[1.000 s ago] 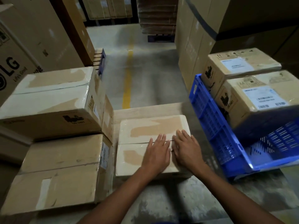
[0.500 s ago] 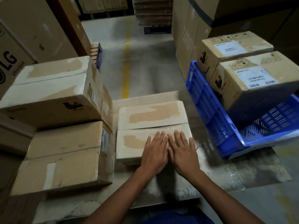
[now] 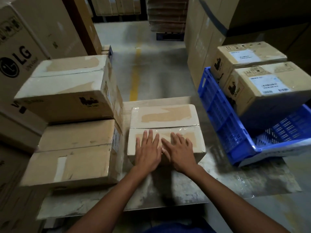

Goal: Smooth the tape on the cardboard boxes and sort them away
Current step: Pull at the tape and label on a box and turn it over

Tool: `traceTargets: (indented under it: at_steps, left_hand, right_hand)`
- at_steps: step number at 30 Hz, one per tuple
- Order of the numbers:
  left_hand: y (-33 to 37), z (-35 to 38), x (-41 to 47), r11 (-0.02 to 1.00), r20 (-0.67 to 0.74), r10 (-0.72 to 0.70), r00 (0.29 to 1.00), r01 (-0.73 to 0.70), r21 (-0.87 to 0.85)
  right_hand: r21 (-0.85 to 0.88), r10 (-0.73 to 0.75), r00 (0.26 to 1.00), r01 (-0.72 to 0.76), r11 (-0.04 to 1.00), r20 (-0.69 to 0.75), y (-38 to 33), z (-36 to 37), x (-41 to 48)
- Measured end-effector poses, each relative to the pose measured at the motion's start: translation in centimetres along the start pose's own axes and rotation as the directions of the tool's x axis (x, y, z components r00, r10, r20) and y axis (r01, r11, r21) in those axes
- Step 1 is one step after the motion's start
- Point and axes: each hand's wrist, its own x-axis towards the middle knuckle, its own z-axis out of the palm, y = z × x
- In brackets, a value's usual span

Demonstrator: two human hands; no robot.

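left hand and right hand lie flat side by side, fingers straight, pressing the near flap of the taped box. the box sits directly under them on the worktop, its long axis left to right. stacked boxes stand to the left, a blue crate to the right, and the warehouse floor lies beyond.

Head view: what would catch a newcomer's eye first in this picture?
The left hand and right hand press flat on the tape-covered brown cardboard box at the centre. To the right stands a blue plastic crate with a labelled cardboard box in it. At the left, two larger cardboard boxes are stacked.
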Motion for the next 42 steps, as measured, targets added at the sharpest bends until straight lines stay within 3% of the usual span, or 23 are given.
traceTargets:
  at_steps: [3,6,8,10,11,12,16,20,22,24,26,28,32,36,39,42]
  left_hand:
    - [-0.7,-1.2,0.9,0.993,-0.107,-0.097,0.99,0.089,-0.074]
    - [-2.6,-3.0,2.7,0.872,-0.171,-0.368,0.914,0.276,-0.404]
    - [-4.4,-3.7,4.7,0.571,0.003,-0.567,0.824,0.395,-0.72]
    - [-5.9,-3.8,6.2,0.205,0.24,-0.588,0.772,0.429,-0.88]
    - [-6.7,-3.2,7.0,0.12,0.297,-0.559,0.774,0.431,-0.894]
    - [-6.9,-2.9,7.4,0.105,0.306,-0.54,0.784,0.423,-0.9]
    - [-6.1,-4.7,6.2,0.145,0.214,-0.572,0.791,0.355,-0.924]
    - [-5.9,-6.6,5.8,0.123,0.068,-0.607,0.792,0.179,-0.976]
    - [-5.9,-7.5,5.6,-0.005,0.071,-0.617,0.784,0.086,-0.996]
    - [-5.8,-8.5,5.2,-0.235,0.159,-0.628,0.761,0.008,-0.972]
    - [-5.7,-8.9,4.7,-0.438,0.292,-0.651,0.7,-0.033,-0.898]
    - [-5.7,-8.5,4.2,-0.54,0.378,-0.659,0.65,-0.059,-0.839]
    - [-6.3,-5.5,3.3,-0.613,0.449,-0.619,0.644,-0.039,-0.79]
    - [-6.7,-4.3,2.2,-0.584,0.448,-0.575,0.684,0.04,-0.811]
    - [-6.7,-5.3,2.3,-0.463,0.375,-0.636,0.674,0.056,-0.885]
    - [-6.2,-6.5,2.7,-0.188,0.116,-0.722,0.682,-0.032,-0.982]
  right_hand:
    - [0.103,0.135,0.986,-0.124,0.987,-0.102,1.6,-2.0,1.2]
    - [0.263,0.387,0.913,-0.345,0.901,-0.128,3.5,-3.4,2.4]
    - [0.433,0.494,0.869,-0.434,0.79,-0.031,4.8,-3.6,3.1]
    - [0.585,0.531,0.846,-0.454,0.672,0.046,5.3,-3.6,3.6]
    - [0.625,0.551,0.833,-0.457,0.633,0.051,5.2,-3.8,3.7]
    - [0.646,0.569,0.821,-0.462,0.608,0.051,5.0,-4.1,3.8]
    - [0.705,0.655,0.749,-0.517,0.485,0.099,4.9,-4.6,3.9]
    - [0.785,0.682,0.73,-0.398,0.475,-0.043,5.5,-4.6,4.2]
    - [0.886,0.704,0.699,-0.238,0.398,-0.129,5.5,-5.3,4.3]
    - [0.959,0.736,0.659,-0.079,0.271,-0.154,5.5,-5.8,4.1]
    - [0.987,0.771,0.626,-0.021,0.162,-0.113,5.7,-5.8,4.0]
    - [0.994,0.791,0.61,-0.056,0.093,-0.04,5.9,-5.6,4.1]
    - [0.968,0.801,0.594,-0.24,0.08,0.081,6.4,-4.4,3.9]
    - [0.965,0.807,0.574,-0.261,0.02,0.139,6.8,-3.7,3.1]
    - [0.99,0.83,0.546,-0.134,-0.051,0.117,6.6,-4.7,2.0]
    - [1.0,0.858,0.514,0.026,-0.018,0.002,5.5,-6.4,0.8]
